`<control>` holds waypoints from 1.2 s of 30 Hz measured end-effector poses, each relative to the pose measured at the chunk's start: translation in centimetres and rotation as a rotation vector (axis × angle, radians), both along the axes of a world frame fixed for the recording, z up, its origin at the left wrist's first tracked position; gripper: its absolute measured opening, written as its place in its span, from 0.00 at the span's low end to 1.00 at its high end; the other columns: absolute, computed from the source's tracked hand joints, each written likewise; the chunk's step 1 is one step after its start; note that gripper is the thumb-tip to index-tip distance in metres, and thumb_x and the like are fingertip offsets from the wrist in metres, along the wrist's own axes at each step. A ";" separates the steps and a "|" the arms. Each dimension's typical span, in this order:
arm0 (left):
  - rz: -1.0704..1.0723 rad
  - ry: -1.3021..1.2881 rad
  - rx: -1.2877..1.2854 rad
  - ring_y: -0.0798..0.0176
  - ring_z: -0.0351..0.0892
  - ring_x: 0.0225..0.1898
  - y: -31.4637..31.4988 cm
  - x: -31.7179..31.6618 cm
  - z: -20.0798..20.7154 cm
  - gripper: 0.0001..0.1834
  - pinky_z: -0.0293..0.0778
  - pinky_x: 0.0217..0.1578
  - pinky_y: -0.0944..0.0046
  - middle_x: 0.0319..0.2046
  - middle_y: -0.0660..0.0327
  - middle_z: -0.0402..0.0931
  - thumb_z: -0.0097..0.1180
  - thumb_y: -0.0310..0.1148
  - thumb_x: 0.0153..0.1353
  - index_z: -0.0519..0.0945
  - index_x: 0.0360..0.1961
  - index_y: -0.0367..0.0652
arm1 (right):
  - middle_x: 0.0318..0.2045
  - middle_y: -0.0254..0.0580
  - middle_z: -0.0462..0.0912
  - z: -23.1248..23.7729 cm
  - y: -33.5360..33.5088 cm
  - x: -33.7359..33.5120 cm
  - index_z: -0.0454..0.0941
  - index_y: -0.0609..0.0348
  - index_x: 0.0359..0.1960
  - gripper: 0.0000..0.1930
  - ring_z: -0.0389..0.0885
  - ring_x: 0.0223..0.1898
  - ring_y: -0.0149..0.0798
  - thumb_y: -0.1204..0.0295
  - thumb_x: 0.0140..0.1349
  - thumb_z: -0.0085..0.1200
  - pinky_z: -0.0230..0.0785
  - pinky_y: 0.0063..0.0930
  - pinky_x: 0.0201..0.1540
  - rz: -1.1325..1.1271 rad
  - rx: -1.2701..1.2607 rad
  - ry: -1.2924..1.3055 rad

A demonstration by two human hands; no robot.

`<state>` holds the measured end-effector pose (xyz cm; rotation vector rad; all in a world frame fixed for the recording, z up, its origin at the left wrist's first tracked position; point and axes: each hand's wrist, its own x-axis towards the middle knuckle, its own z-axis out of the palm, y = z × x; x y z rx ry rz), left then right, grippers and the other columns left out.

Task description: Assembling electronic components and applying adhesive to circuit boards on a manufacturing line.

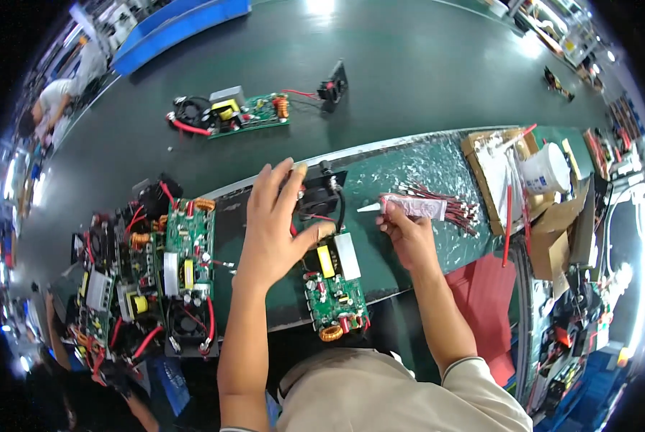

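Note:
My right hand (410,237) grips a squeeze tube (427,208) with a pale label and a white pointed nozzle, which points left. My left hand (273,227) curves around the left side of a small black cooling fan (318,196); its fingers are at the upper edge and its thumb below. Part of the fan is hidden by that hand. Nearer to me lies a green circuit board (337,302) with a yellow transformer, a pale metal heat sink and a copper coil, beside the fan. Red-and-black wires run between fan and board.
Several similar boards (189,245) crowd the left. Another board (250,115) with a fan lies beyond the bench edge. Right of the tube are a bundle of wire leads (455,210), a cardboard box (484,173), a white tub (547,169) and red sheets (481,302). A blue bin (178,32) stands far left.

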<state>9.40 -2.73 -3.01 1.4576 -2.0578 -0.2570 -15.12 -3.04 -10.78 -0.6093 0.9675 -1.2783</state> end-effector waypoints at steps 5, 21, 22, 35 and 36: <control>0.018 0.029 0.144 0.41 0.59 0.67 1.4 -2.2 1.7 0.46 0.66 0.63 0.51 0.68 0.47 0.54 0.79 0.33 0.39 0.67 0.61 0.42 | 0.38 0.39 0.83 0.2 0.0 0.5 0.80 0.68 0.48 0.11 0.82 0.36 0.30 0.76 0.67 0.56 0.77 0.21 0.40 0.004 -0.030 0.211; 0.021 0.141 0.133 0.42 0.57 0.69 4.1 -1.8 -1.4 0.51 0.67 0.64 0.44 0.71 0.47 0.43 0.80 0.29 0.39 0.60 0.63 0.45 | 0.37 0.47 0.81 0.5 2.2 1.7 0.82 0.63 0.47 0.18 0.81 0.36 0.43 0.86 0.53 0.57 0.72 0.30 0.38 0.000 -0.642 0.857; 0.025 0.142 0.137 0.42 0.57 0.69 4.1 -1.9 -1.5 0.51 0.67 0.64 0.44 0.71 0.47 0.43 0.80 0.29 0.39 0.60 0.63 0.45 | 0.36 0.47 0.81 0.5 2.3 1.8 0.82 0.63 0.46 0.17 0.81 0.35 0.43 0.85 0.53 0.57 0.72 0.30 0.38 -0.018 -0.658 0.877; 0.024 0.227 0.141 0.35 0.58 0.67 3.6 -1.9 -1.6 0.47 0.66 0.63 0.44 0.69 0.41 0.46 0.80 0.27 0.37 0.66 0.59 0.44 | 0.32 0.45 0.79 0.6 2.3 2.3 0.83 0.63 0.43 0.15 0.79 0.31 0.40 0.83 0.52 0.56 0.71 0.28 0.34 -0.057 -0.644 1.015; 0.025 0.221 0.142 0.35 0.58 0.67 3.6 -2.0 -1.5 0.47 0.66 0.63 0.44 0.68 0.41 0.47 0.80 0.27 0.37 0.66 0.59 0.44 | 0.32 0.45 0.79 0.6 2.3 2.3 0.83 0.63 0.43 0.15 0.79 0.31 0.40 0.83 0.52 0.56 0.71 0.28 0.34 -0.054 -0.643 1.017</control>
